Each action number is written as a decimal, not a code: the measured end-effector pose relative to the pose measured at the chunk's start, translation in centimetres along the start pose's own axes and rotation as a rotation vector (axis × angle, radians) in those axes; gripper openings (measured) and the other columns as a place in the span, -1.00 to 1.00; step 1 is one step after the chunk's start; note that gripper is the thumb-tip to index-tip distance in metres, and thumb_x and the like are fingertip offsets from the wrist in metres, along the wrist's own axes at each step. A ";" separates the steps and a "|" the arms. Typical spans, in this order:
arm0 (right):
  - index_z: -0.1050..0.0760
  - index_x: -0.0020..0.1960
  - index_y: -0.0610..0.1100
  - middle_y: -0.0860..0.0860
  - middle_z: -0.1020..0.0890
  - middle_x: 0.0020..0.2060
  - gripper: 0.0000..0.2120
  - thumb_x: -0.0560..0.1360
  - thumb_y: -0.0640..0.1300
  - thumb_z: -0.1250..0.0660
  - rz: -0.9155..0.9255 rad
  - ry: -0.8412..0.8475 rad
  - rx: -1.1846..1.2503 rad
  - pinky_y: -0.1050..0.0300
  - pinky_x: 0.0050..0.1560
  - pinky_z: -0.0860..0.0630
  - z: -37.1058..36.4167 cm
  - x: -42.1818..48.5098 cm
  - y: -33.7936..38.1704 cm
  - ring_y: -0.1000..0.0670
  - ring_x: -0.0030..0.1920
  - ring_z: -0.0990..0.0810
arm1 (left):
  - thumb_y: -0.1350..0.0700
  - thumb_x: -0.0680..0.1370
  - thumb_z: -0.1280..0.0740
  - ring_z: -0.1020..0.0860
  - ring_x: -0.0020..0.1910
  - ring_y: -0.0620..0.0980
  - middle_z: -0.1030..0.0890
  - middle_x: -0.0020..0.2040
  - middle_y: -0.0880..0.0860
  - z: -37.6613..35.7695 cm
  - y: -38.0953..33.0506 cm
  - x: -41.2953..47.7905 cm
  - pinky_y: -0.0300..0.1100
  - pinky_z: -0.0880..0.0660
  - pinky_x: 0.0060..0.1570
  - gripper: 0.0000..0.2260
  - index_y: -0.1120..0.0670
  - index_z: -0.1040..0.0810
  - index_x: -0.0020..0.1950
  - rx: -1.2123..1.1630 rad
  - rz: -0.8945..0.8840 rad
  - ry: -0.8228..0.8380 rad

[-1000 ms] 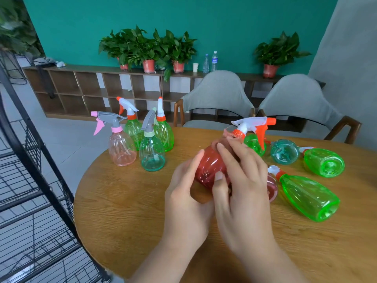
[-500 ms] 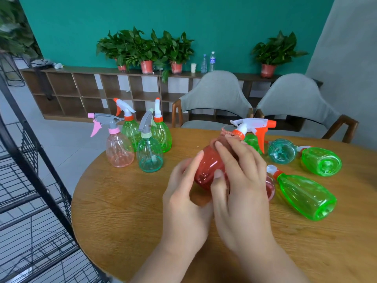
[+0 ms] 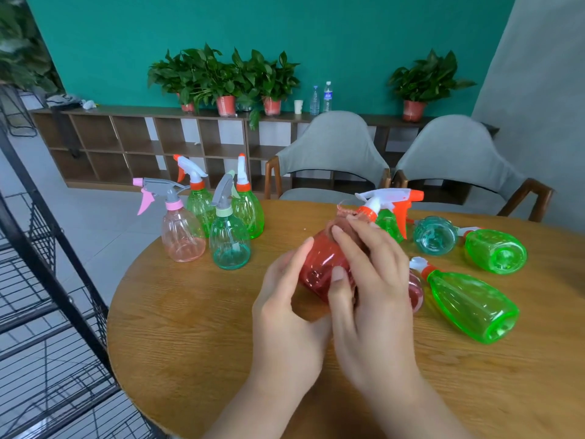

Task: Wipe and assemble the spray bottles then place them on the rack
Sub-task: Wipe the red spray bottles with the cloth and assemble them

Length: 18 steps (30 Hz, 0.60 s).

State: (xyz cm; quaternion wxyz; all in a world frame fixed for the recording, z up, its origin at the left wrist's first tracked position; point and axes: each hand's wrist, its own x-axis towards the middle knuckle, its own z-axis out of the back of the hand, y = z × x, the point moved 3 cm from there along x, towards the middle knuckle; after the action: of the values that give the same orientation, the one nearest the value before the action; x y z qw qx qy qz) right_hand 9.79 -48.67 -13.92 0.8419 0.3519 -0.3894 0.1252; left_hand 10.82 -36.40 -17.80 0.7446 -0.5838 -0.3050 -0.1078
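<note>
- The left hand (image 3: 285, 299) held the red bottle (image 3: 319, 264) from the near side, fingers curled round it, over the middle of the table (image 3: 196, 327).
- The right hand (image 3: 370, 296) gripped a brownish cloth (image 3: 343, 221) against the bottle's upper side, fingers and thumb wrapped over it.
- Four assembled spray bottles (image 3: 229, 245) stood together at the table's far left.
- Green bottles (image 3: 471, 302) lay on their sides to the right.
- The black wire rack (image 3: 47, 280) stood just left of the table.

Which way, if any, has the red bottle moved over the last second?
No. The red bottle stays just left of and below the white-and-orange sprayer, as before; only the view shifted slightly.
</note>
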 end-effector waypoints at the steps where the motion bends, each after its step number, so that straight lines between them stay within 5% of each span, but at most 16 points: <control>1: -0.54 0.52 -0.11 0.04 -0.44 0.55 -0.56 0.65 -0.20 -0.27 0.004 -0.004 -0.004 -0.03 0.63 -0.24 -0.2 -0.5 0.2 -0.11 0.61 -0.30 | 0.08 0.47 -0.64 -0.58 0.41 -0.08 -0.60 0.39 -0.11 0.0 -0.1 -0.1 -0.22 -0.53 0.35 -0.34 -0.05 -0.53 0.55 -0.034 0.014 -0.009; 4: -0.54 0.51 -0.10 0.04 -0.44 0.57 -0.53 0.61 -0.17 -0.25 0.059 0.015 -0.015 0.02 0.64 -0.20 -0.9 -2.2 1.1 -0.12 0.63 -0.28 | -0.01 0.41 -0.51 -0.58 0.40 -0.18 -0.62 0.40 -0.12 0.3 -0.1 0.1 -0.30 -0.51 0.35 -0.35 -0.04 -0.54 0.53 -0.186 0.129 -0.053; 8: -0.56 0.49 -0.12 0.02 -0.46 0.55 -0.52 0.58 -0.30 -0.31 0.085 0.003 0.056 -0.05 0.63 -0.23 -0.9 -1.8 0.8 -0.15 0.63 -0.30 | 0.14 0.38 -0.62 -0.67 0.30 -0.11 -0.68 0.36 -0.07 0.5 -0.1 0.4 -0.26 -0.60 0.23 -0.30 -0.16 -0.55 0.50 -0.318 0.269 -0.032; 12: -0.57 0.48 -0.10 0.03 -0.47 0.53 -0.59 0.66 -0.25 -0.26 -0.011 -0.075 0.223 -0.22 0.56 -0.33 0.1 -0.2 -0.7 -0.13 0.59 -0.37 | 0.31 0.37 -0.65 -0.74 0.17 -0.03 -0.77 0.18 -0.05 -0.3 -0.8 0.2 -0.29 -0.66 -0.03 -0.24 -0.06 -0.52 0.51 -0.475 0.381 0.076; 18: -0.55 0.48 -0.10 0.02 -0.46 0.54 -0.61 0.68 -0.19 -0.27 -0.095 -0.109 0.371 -0.28 0.53 -0.38 -0.5 -1.4 -0.5 -0.10 0.59 -0.40 | 0.22 0.39 -0.62 -0.71 0.25 -0.01 -0.75 0.25 0.00 -0.1 -1.2 0.6 -0.24 -0.63 0.15 -0.27 -0.01 -0.51 0.54 -0.568 0.404 0.098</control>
State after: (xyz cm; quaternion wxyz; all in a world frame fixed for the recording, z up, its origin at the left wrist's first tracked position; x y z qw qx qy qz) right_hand 9.35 -48.59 -15.41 0.7451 0.5254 -0.3877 0.1359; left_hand 10.73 -36.67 -16.48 0.5726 -0.8103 -0.1052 -0.0665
